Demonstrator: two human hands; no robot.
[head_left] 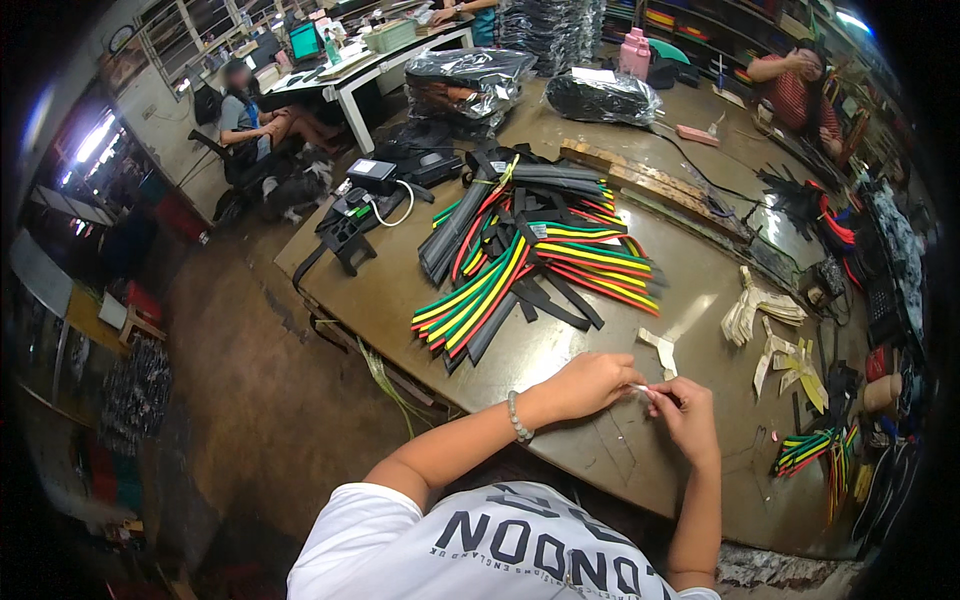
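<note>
My left hand [588,384], with a beaded bracelet at the wrist, reaches in over the table's near edge with its fingers closed. My right hand [685,412] meets it fingertip to fingertip in a pinch. Between the fingertips shows a small white piece [641,387], too small to name. Just beyond lies a cream Y-shaped piece [660,350]. Farther left sits a large pile of strap bundles [540,250], striped green, yellow, red and black. To the right of my hands are a stack of cream Y-shaped pieces [755,308] and a smaller striped strap bundle [803,451].
A wooden bar [650,185] lies across the table [480,385]. Plastic-wrapped packs [470,85] and a pink bottle [634,53] stand at the back. A black device with a white cable [372,176] is far left. One person [800,90] sits far right, another [255,120] far left near a dog [300,187].
</note>
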